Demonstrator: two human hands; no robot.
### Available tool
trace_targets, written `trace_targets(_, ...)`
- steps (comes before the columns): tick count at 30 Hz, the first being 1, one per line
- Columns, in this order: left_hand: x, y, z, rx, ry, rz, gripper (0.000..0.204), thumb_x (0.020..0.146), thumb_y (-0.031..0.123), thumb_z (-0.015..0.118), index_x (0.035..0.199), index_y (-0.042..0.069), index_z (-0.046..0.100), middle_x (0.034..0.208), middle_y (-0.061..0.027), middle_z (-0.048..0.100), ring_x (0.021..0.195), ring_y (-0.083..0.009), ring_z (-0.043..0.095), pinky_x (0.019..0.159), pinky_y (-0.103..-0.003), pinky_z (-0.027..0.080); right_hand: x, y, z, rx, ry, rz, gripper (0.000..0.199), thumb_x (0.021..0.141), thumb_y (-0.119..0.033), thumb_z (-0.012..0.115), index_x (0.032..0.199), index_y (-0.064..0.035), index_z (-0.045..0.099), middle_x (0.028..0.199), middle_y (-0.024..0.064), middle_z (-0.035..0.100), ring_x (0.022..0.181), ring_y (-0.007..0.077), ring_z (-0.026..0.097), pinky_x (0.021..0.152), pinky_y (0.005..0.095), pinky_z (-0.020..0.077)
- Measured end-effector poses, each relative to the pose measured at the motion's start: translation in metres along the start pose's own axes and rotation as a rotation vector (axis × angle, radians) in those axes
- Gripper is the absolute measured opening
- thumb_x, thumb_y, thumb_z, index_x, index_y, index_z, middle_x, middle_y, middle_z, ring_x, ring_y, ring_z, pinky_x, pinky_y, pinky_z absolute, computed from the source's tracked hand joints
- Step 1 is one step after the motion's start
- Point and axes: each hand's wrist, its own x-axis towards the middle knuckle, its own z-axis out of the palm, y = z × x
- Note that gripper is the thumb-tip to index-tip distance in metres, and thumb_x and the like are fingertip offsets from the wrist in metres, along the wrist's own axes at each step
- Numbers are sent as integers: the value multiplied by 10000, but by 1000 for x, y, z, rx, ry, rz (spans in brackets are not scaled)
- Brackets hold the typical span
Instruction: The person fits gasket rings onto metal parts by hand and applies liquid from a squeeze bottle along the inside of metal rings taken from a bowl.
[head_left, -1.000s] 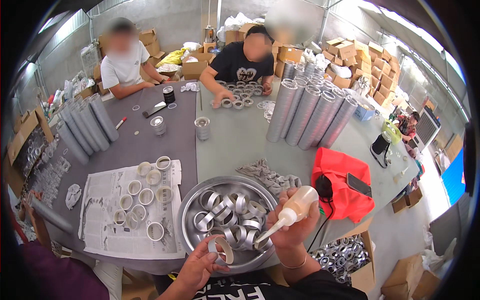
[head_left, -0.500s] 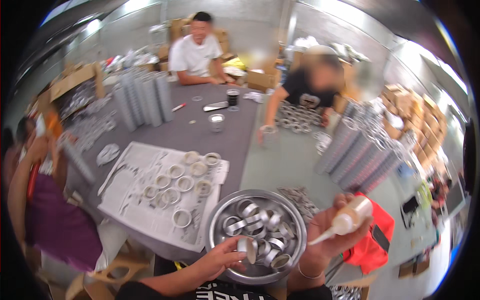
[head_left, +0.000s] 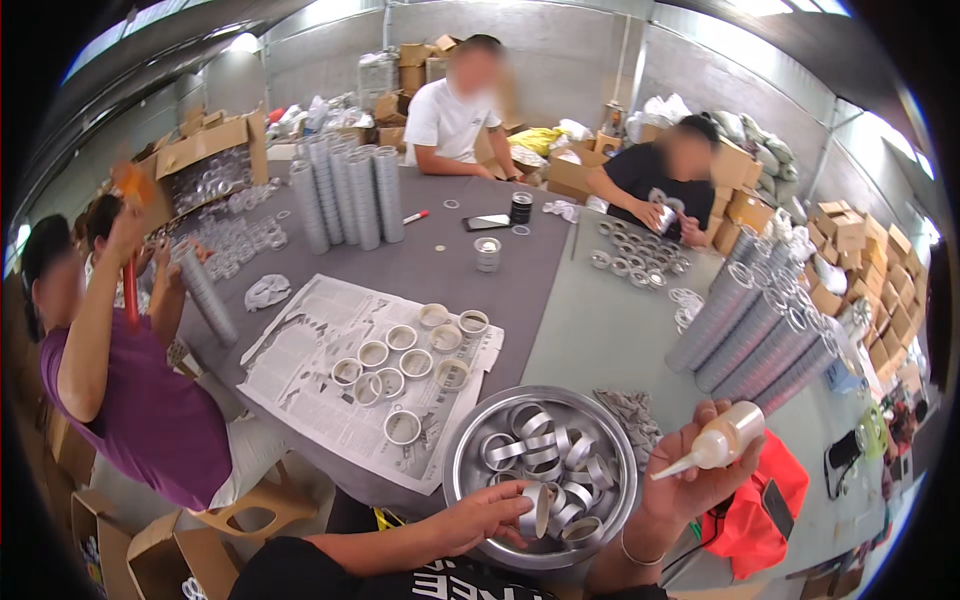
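Note:
My left hand (head_left: 482,514) pinches a silver metal ring (head_left: 536,508) between thumb and fingers, over the near side of a round steel bowl (head_left: 463,430). Several similar silver rings (head_left: 540,452) lie heaped in that bowl. To the right of it, my right hand (head_left: 690,482) is closed around a squeeze bottle (head_left: 730,437) with pale contents. Its white pointed nozzle slants down to the left, toward the bowl and apart from the ring. Left of the bowl, several rings (head_left: 402,427) stand on a sheet of newspaper (head_left: 300,345).
Tall stacks of rings (head_left: 350,190) rise at the far left, others (head_left: 760,330) at the right. A grey rag (head_left: 630,412) and a red bag (head_left: 765,520) lie near my right hand. A person in purple (head_left: 140,430) raises a mallet (head_left: 130,250). Two people sit across the table.
The view has swung left, so the table appears farther right. My hands keep hold of ring and bottle. The person in black now holds a silver ring up, having earlier reached across the table.

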Motion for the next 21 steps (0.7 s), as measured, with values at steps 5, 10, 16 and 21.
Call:
trace_targets(5,-3,-4,1,1,-6,12,430,952,219,433,1340,48,359,1263,-63,479,1059,-172,548,812,-337,507,-3,-4,2,22,-23,-7,523,883,-450,482,1097,25,433,913,169,550,429,174,485,412,281,423)
trace_targets(10,-7,-3,1,-41,10,-46,462,911,203,522,1326,63,376,1205,-59,505,1028,-169,544,813,-327,507,-4,2,4,31,38,-59,549,902,-470,433,1082,49,439,922,173,552,426,163,508,383,270,455)
trace_targets(16,-6,-1,-7,-18,3,-70,506,892,265,536,1321,56,368,1230,-91,491,1045,-216,551,820,-338,497,-7,8,-12,23,80,-69,534,888,-474,460,1097,18,471,877,168,586,428,156,514,391,248,447)
trace_targets(21,-4,10,5,-175,-1,12,353,810,143,617,1131,18,538,1046,-125,607,929,-239,610,707,-336,517,9,9,-20,98,91,70,450,883,-443,496,1015,-14,536,857,174,610,470,140,497,393,224,403)
